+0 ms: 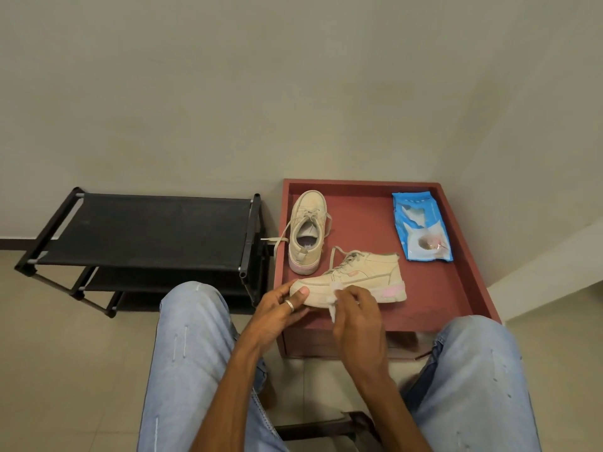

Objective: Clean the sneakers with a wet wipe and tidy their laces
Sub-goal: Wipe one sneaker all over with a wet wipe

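Center frame, low: near sneaker (362,277) sits at the front edge of the red tray (456,288). Long axis runs left-right across the frame, toe left, pink heel right, sole edge toward me.

Left hand (277,308) grips the toe, thumb on top and fingers curled under. Right hand (354,318) pinches the wet wipe (333,300) against the sidewall just right of the toe. Both hands touch the shoe. The right one is nearer the uncleaned length, which runs rightward from the wipe to the heel, so my guess is the next stroke goes along the axis to the right while the left holds the toe steady.

In the tray:
- near sneaker, lace (332,256) loose and looping up-left
- far sneaker (308,233), upper left of the tray, upright, opening toward me, toe away. Its lace end hangs over the left rim. Looks untouched, though I can't say for sure
- blue wipes pack (421,226), upper right, well apart from both shoes. Flap appears open

Black shoe rack (146,230) stands left of the tray, just beside it.

Judgement: early in the job. First shoe partly wiped, laces not tidied.
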A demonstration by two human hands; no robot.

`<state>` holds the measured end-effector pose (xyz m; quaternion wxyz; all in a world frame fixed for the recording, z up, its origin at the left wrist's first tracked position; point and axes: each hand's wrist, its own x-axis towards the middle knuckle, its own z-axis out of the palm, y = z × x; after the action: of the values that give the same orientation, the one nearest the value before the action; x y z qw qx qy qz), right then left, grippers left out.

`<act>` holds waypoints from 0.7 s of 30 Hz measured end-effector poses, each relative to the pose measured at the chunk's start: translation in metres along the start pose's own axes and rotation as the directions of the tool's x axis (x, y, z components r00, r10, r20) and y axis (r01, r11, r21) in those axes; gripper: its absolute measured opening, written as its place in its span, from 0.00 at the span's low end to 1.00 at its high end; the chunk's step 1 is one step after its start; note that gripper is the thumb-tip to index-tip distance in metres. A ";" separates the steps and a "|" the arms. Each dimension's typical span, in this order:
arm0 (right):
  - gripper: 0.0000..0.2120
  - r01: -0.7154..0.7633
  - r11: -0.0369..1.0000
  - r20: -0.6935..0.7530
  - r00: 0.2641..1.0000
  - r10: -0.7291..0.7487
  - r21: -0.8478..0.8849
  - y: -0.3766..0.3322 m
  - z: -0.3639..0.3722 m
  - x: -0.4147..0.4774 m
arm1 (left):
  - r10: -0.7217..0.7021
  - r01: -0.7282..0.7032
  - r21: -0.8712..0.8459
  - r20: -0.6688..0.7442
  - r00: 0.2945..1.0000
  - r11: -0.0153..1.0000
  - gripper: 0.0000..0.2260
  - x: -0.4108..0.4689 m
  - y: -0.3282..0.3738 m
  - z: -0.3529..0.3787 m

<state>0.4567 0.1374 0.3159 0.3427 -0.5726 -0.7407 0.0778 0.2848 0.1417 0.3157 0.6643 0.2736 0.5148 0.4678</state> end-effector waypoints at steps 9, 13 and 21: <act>0.16 0.156 0.988 0.064 0.986 -0.156 0.012 -0.013 0.005 -0.003 | -0.001 0.001 0.029 0.002 1.000 1.000 0.15 0.003 -0.002 -0.002; 0.10 -0.101 0.995 0.013 0.995 0.101 -0.014 0.038 -0.005 0.003 | -0.018 0.018 -0.015 -0.010 1.000 1.000 0.10 0.004 0.000 0.002; 0.14 0.158 0.984 0.051 0.985 -0.162 0.082 -0.019 0.003 -0.010 | -0.014 0.015 0.045 -0.021 1.000 0.999 0.14 0.002 0.001 0.001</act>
<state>0.4410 0.1231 0.3189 0.3487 -0.4948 -0.7903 0.0952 0.2855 0.1437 0.3162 0.6559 0.2800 0.5341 0.4539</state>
